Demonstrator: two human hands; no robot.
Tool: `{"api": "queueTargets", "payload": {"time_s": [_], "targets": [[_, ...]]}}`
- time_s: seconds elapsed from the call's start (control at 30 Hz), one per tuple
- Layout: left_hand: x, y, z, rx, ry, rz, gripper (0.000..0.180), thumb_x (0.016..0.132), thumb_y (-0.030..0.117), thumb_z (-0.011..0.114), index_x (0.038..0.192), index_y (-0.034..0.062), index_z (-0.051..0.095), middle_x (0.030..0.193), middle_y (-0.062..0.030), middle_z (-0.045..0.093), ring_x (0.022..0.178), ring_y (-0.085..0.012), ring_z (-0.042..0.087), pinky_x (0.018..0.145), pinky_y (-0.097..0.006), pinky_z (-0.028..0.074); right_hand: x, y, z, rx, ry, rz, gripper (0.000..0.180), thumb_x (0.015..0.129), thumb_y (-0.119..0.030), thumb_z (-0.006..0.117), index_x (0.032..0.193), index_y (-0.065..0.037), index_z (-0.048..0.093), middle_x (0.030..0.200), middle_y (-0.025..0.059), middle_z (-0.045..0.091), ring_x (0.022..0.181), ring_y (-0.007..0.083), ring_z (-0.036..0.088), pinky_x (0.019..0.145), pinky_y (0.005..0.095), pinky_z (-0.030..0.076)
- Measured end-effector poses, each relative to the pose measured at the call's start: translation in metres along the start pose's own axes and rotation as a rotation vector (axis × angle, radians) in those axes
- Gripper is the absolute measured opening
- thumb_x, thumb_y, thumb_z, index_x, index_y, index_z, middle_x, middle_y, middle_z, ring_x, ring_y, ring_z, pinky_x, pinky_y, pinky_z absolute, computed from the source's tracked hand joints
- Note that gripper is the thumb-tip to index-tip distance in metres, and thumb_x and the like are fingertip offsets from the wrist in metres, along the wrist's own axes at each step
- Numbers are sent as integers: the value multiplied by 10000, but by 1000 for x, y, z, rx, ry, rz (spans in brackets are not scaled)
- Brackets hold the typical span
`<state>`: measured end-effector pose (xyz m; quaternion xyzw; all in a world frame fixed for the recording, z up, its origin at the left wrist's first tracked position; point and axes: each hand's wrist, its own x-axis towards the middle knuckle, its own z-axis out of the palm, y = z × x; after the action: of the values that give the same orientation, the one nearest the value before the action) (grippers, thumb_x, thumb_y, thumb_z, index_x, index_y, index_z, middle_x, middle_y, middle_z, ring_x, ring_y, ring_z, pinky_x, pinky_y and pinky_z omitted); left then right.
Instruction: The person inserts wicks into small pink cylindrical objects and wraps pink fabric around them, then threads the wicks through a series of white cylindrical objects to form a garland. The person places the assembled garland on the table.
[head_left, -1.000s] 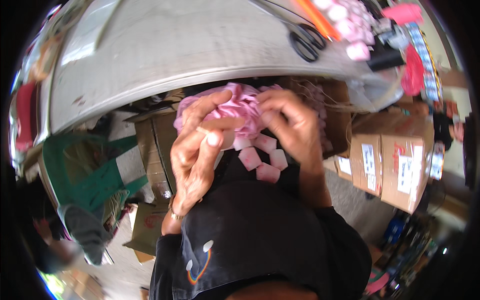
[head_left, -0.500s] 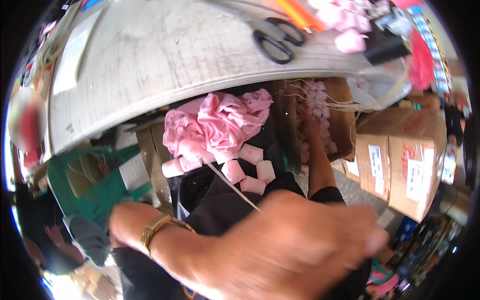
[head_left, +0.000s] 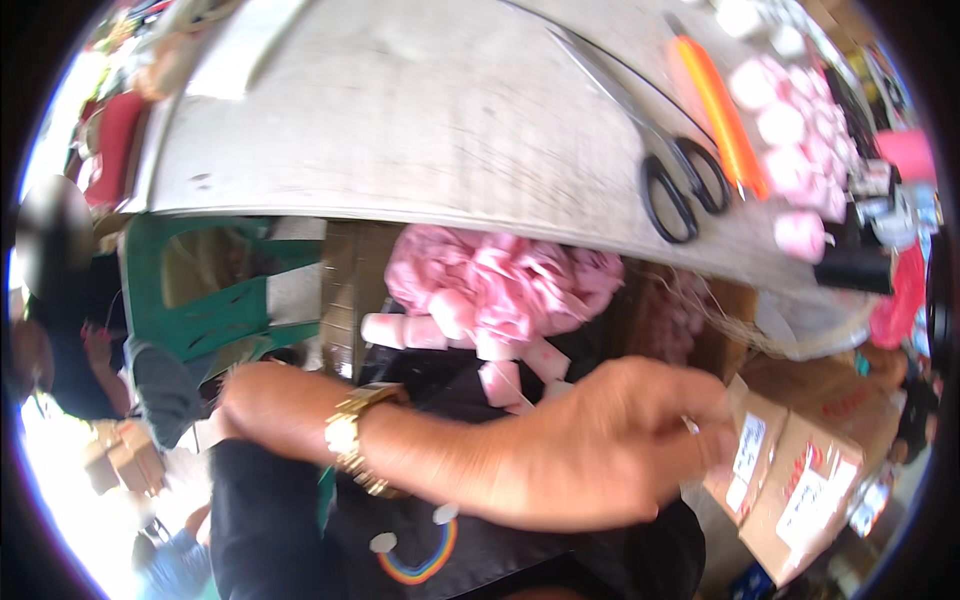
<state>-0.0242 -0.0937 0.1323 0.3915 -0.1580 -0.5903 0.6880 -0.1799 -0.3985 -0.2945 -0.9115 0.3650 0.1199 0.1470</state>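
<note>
Grey worktable (head_left: 420, 110) spans the top, black-handled scissors (head_left: 680, 185) lying on it. Below its edge, a ruffled pink fabric bundle (head_left: 500, 290) rests on the lap. Left hand (head_left: 600, 455) crosses in front, fingers pinched on something thin, likely thread; keeping that pull taut and straight seems wise. Right hand is out of view.

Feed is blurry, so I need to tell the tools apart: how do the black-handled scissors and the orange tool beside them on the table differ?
The scissors have black looped handles and long thin metal blades; the orange tool is one straight bright stick without loops. The scissors lie to the left, the orange tool to the right, nearer the pink rolls. Both lie flat on the grey table, slanting the same way, untouched by either hand.
</note>
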Motion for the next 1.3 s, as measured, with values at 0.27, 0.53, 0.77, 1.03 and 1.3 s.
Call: {"api": "queueTargets", "payload": {"time_s": [0.27,0.53,0.77,1.03,1.3], "targets": [[-10,-78,-93,-472,177,-99,298,963,338,536,1106,79,575,580,72,346,458,-17,348,599,-285,593,-38,-37,-44,391,247,-145,371,931,-222,532,1203,29,506,973,117,618,830,190,593,712,354,480],[-9,-108,-113,-529,109,29,322,946,365,547,1088,76,552,679,17,450,546,-77,496,541,-292,588,-114,-151,-161,1294,276,-330,501,912,-206,543,1324,55,426,1136,143,556,915,184,549,800,316,445],[-52,-87,-123,-203,541,289,366,980,372,478,1074,50,626,665,11,483,540,-91,454,503,-259,528,-132,-238,-211,1010,-38,-789,479,778,-190,696,1184,30,566,1250,150,545,1125,245,522,979,365,407],[-121,-58,-136,-347,481,493,325,999,282,435,1037,7,603,617,31,379,486,-45,365,518,-265,582,-145,-277,-218,1060,-300,-567,401,730,-143,741,1081,13,625,990,101,643,919,228,613,836,328,489],[-102,-77,-130,150,549,209,364,994,300,458,1034,-12,641,796,-44,614,649,-98,585,642,-272,568,-181,-259,-298,1904,-406,-833,536,759,-246,712,1174,28,514,1147,155,516,1133,330,501,998,479,398]]}}
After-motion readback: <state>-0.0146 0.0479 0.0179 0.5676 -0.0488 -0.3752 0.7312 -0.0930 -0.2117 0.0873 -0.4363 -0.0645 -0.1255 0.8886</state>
